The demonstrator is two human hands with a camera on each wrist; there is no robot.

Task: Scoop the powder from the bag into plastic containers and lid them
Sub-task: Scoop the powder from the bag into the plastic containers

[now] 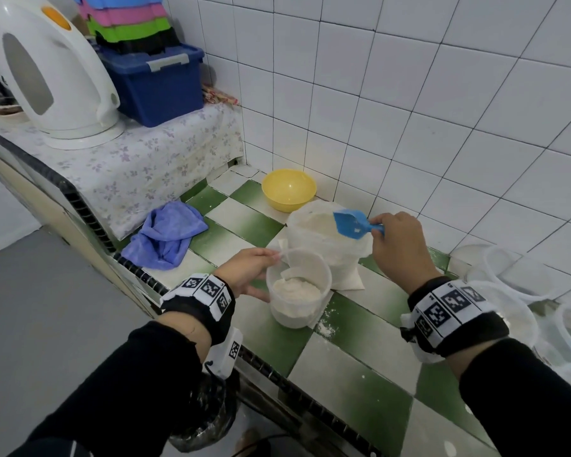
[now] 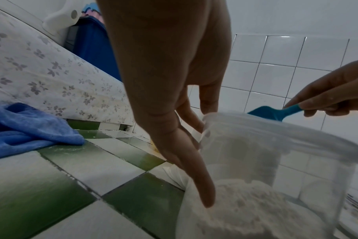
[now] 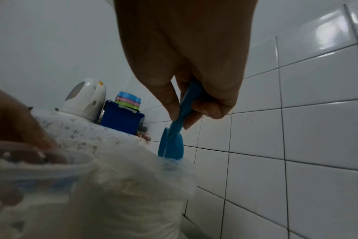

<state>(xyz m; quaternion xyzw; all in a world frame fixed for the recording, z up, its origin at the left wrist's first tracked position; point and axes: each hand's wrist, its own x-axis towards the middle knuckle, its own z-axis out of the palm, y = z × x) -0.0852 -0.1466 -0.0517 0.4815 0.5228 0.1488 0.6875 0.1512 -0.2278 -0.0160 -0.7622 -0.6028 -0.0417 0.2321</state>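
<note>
White glossy wall tiles (image 1: 409, 94) rise at the far right; a green-and-white checkered counter (image 1: 360, 374) runs beneath; grey floor (image 1: 47, 308) lies left.

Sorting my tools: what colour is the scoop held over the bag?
Blue; the scoop shows best in the head view.
</note>
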